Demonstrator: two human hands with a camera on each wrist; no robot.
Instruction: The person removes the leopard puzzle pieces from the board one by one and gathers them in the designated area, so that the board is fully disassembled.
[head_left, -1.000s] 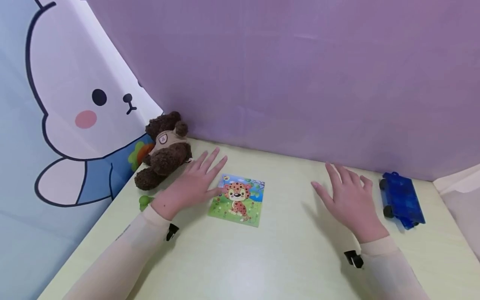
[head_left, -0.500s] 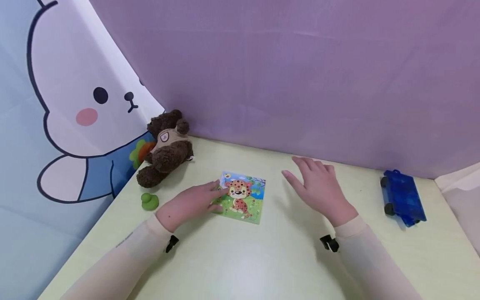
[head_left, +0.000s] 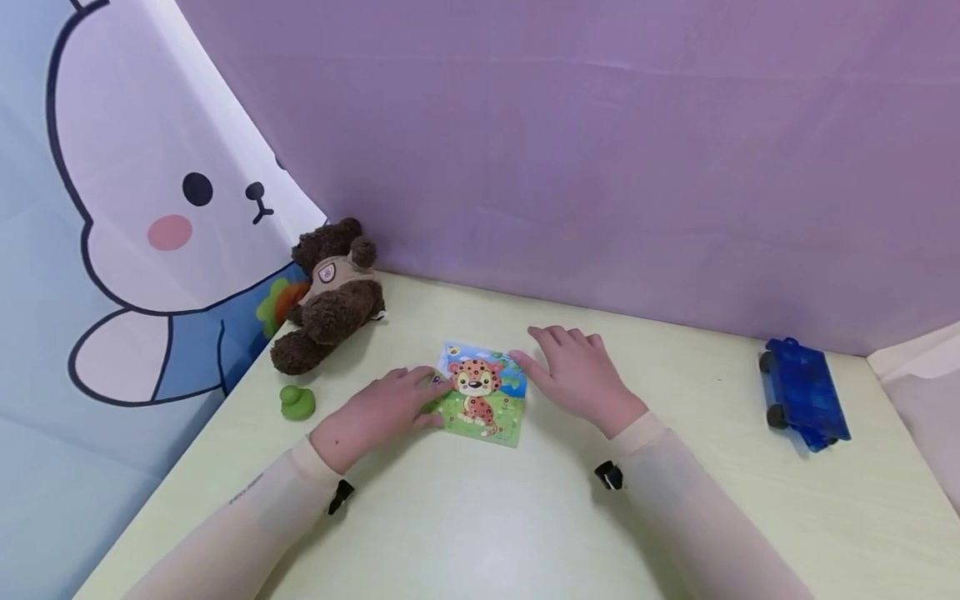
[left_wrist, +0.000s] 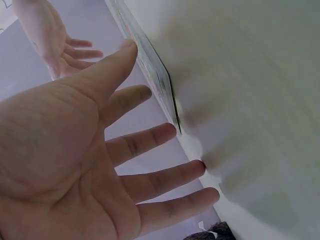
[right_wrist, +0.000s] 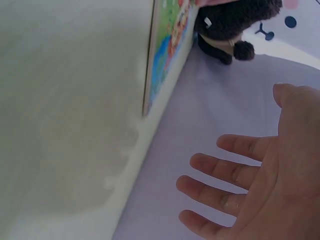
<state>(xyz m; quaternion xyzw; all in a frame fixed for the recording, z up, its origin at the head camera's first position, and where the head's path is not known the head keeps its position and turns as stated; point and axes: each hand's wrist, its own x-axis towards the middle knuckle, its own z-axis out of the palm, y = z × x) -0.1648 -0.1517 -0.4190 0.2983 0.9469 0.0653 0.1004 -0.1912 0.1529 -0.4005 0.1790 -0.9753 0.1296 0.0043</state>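
Square multicoloured leopard-picture card [head_left: 480, 406], flat on pale-green worktop [head_left: 480, 525].
Left hand [head_left: 377, 417], fingers spread, at its nine o'clock; right hand [head_left: 579, 379], spread, at three.

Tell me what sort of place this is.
Probably a children's play area, or a tabletop staged like one: a spotted-cat picture and a brown teddy bear lie on a pale table, beside a cartoon-printed backdrop.

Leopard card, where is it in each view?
Head: leopard card, just below the middle, between the left hand and right hand.
Left wrist: leopard card at top middle, nearly edge-on.
Right wrist: leopard card at top middle, cut off above.
Shared landmark: the purple cloth.
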